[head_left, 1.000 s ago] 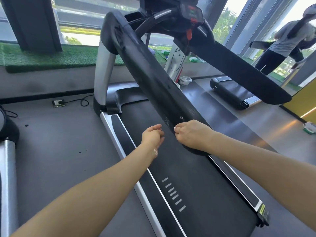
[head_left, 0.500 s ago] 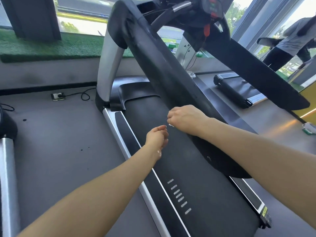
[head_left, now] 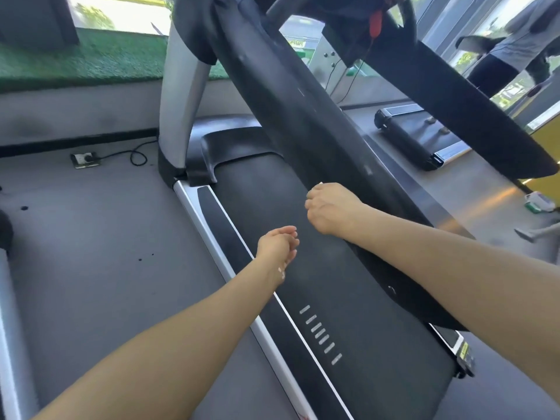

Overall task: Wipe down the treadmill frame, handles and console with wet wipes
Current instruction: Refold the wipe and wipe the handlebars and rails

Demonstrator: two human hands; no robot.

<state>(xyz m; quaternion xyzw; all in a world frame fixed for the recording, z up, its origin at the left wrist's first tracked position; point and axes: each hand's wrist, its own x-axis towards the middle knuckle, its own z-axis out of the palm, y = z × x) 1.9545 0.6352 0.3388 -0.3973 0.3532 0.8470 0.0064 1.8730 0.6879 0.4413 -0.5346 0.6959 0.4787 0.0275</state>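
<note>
The treadmill's long black left handrail [head_left: 291, 110] slopes down from the silver upright [head_left: 181, 95] toward me, over the black belt [head_left: 348, 298]. My right hand [head_left: 330, 207] lies curled on top of this rail about midway along it. A small sliver of white wet wipe [head_left: 319, 185] shows at its fingertips; the rest is hidden under the hand. My left hand [head_left: 277, 244] hovers just left of the rail above the belt, fingers loosely curled and holding nothing. The right handrail [head_left: 454, 95] runs parallel behind. The console is mostly cut off at the top; its red safety key [head_left: 375, 21] hangs there.
A pack of wipes [head_left: 541, 203] lies on the grey floor at the right. Another person [head_left: 515, 47] stands by the windows beyond a second treadmill [head_left: 418, 140]. A floor socket with a cable [head_left: 85, 159] sits at the left, and a silver machine rail [head_left: 9, 328] runs along the left edge.
My right hand has slid up the left handrail from its lower end toward the middle. My left hand stayed beside the rail, and my view has moved forward.
</note>
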